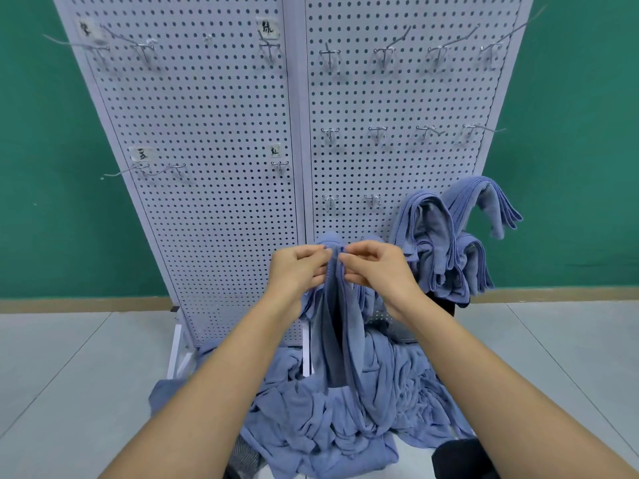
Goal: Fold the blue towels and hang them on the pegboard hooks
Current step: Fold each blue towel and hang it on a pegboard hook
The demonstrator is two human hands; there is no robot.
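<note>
Hands meet at the middle of the view, in front of the lower part of the pegboard (221, 202). The left hand (299, 269) has its fingers curled in and pinches the top edge of a blue towel (340, 326) from the left; the right hand (375, 267) pinches the same edge from the right, thumb and forefinger closed tight on the cloth. Their fingertips lie almost touching, with only the bunched hem between them. The towel hangs down from this grip in a long narrow fold, its lower end running into the heap of loose blue towels (345, 416) crumpled on the pale tiled floor (69, 357) at the foot of the board. Both bare forearms reach up from the bottom corners and cover parts of the heap. To the right of the hands, folded blue towels (446, 243) already hang on the lower right hooks, draped in several bunches, one higher and farther right than the rest. The pegboard is two white perforated panels side by side, standing against a green wall (41, 167). Rows of bare metal hooks (377, 133) sit across the upper and middle right panel, and a few on the left panel beneath small handwritten labels (141, 153). The held towel hides the hooks directly behind the hands. A dark object (460, 458) shows at the lower right edge; what it is cannot be told.
</note>
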